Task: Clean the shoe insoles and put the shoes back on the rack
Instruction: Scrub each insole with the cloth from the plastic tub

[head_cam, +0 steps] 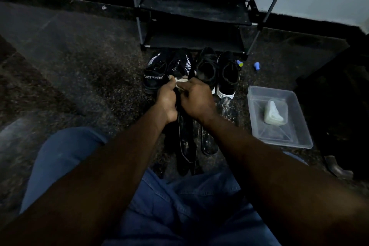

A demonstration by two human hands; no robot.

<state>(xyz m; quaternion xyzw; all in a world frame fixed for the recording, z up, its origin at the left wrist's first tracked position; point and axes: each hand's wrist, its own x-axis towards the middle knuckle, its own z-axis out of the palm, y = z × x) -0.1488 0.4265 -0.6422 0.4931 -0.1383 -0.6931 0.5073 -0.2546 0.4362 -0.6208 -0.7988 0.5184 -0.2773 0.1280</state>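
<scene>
Fingers [169,84] of my left hand [166,98] are curled round the upper end of a dark insole [184,146]. Those of my right hand [196,99] pinch a pale cloth [182,80] against it. Both hands sit directly in front of the shoe rack [195,12], on my side of the two pairs of shoes [154,75] lined up at the rack's foot. The insole runs from the grip toward me, away from the rack.

I judge it light, thin and floppy, possibly damp and slick. Support it close to the end being wiped, with the thumb on one face and the fingers behind, or it will fold. The cloth is soft and bunches up; only a small part of it shows between the two hands.
</scene>
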